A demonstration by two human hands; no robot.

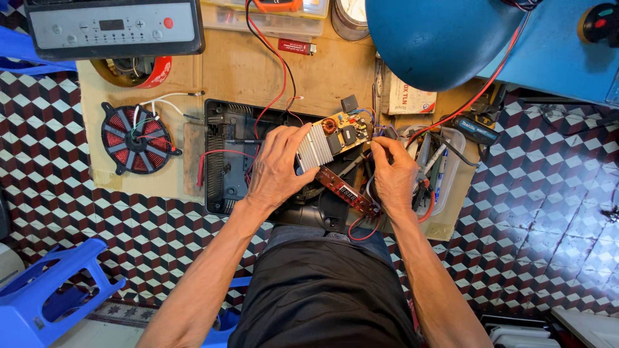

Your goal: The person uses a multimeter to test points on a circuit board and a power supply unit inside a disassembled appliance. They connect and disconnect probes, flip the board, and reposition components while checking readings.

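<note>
My left hand (276,169) grips a circuit board (336,134) by its ribbed silver heatsink, holding it tilted above a black plastic appliance base (222,174). My right hand (391,173) pinches the wires at the board's right end, fingers closed on them. A narrow red display board (345,191) hangs below between both hands, joined by red wires. Red and black meter leads run down from the top of the wooden board to the circuit board.
A round copper coil (136,138) lies left on the wooden board (238,71). The appliance's black control top (113,27) sits at the upper left. A clear tray of tools (445,169) stands right. A blue lamp shade (442,38) hangs above, a blue stool (48,290) lower left.
</note>
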